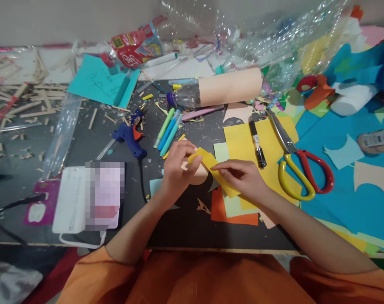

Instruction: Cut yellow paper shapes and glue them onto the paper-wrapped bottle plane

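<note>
- Where the dark bench (179,234) runs toward its near edge, both hands work above loose paper; both bench ends cut off by the frame.
- Yellow sheet (242,141): right of centre, partly under the right hand (247,177); a black pen (257,141) lies on it.
- Left hand (179,166) and right hand about equally near the work: both at the yellow strip (214,164).
- Strip sits between the hands, raised or resting, cannot tell. Long axis slants from the far-left to the near-right of the bench. Left has its far-left end; right meets its right-hand side, partway along.
- Left thumb and fingers closed together, pinching that end. Right thumb and index close together at the strip's side; pinching or merely pressing, cannot tell.
- Left fingers' pads hidden; strip's near-right end hard to separate, yellow on yellow.
</note>
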### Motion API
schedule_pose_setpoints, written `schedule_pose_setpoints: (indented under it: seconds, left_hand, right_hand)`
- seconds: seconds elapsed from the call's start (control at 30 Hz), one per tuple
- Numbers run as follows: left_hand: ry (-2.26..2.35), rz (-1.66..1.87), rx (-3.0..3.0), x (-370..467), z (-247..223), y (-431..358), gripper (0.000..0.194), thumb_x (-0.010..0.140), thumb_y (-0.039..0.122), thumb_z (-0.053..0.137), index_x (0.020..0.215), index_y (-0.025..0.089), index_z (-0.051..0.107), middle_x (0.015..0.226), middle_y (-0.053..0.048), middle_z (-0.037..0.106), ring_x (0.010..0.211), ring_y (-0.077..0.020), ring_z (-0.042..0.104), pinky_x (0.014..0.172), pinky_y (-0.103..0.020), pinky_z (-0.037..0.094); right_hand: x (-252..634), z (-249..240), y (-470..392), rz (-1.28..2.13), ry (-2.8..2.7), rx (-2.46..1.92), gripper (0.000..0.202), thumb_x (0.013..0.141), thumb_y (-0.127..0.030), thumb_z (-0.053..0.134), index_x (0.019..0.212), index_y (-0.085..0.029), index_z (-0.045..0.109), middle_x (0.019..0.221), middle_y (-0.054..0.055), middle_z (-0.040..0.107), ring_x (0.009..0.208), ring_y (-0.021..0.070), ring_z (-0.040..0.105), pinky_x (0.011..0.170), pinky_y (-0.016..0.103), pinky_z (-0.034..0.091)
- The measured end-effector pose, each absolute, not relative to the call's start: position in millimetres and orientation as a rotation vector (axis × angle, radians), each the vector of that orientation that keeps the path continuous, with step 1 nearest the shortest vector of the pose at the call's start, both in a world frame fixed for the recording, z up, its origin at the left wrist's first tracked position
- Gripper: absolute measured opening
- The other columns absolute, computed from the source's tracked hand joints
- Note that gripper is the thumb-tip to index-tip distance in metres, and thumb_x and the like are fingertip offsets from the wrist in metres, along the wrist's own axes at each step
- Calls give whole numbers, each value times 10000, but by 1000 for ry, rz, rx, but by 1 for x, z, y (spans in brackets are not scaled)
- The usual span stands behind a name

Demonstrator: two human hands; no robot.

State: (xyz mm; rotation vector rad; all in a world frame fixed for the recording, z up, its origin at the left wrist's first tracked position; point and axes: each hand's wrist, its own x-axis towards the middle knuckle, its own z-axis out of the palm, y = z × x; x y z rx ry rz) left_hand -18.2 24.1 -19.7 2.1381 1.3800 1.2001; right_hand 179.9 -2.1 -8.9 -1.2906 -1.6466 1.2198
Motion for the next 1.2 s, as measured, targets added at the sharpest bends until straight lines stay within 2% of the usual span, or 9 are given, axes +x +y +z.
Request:
schedule_pose_setpoints:
  seconds: [0.13,0.27,0.4,0.63,0.97,1.2]
  left_hand:
    - [1242,1214,2033,-16,-18,24,131,904,292,581,795,218,585,904,-49,674,899,-174,659,819,-321,532]
    - [1164,1073,1865,-15,-12,21,162,893,310,590,767,212,616,958,-70,730,932,-187,688,839,-327,543]
    - [1235,1010,1620,-14,-8,20,161,875,332,588,777,214,634,966,-60,752,918,-186,695,839,-320,543]
    - [1383,1020,1371,-12,-4,21,198,792,376,622,702,201,596,814,-35,716,789,-178,674,736,-294,546]
    - [1355,1068,1488,-13,-2,23,150,751,318,580,650,207,586,741,-19,699,755,-171,667,729,-277,533]
    - [1219,1054,1621,-12,-7,23,138,781,283,611,671,202,591,762,-38,691,761,-167,655,757,-290,535]
  right_hand:
    - [180,-9,-1,1154,-1738,-1239,237,842,-190,533,829,-226,767,752,29,765,540,134,611,518,264,478]
    - [181,-10,0,1073,-1819,-1210,227,845,-166,522,856,-219,743,754,26,762,524,127,603,525,261,482]
    - [186,-7,2,1015,-1914,-1066,234,830,-124,496,759,-225,694,693,19,734,555,133,629,550,259,492]
    - [192,-2,6,956,-1919,-860,239,804,-45,473,761,-233,614,669,4,679,596,124,625,572,242,501]
    - [188,-11,7,884,-1917,-1086,205,800,-41,463,745,-219,548,720,10,613,651,130,588,591,245,461]
    - [188,-14,1,522,-2063,-1079,229,798,-20,433,700,-216,499,659,10,571,594,129,524,530,240,399]
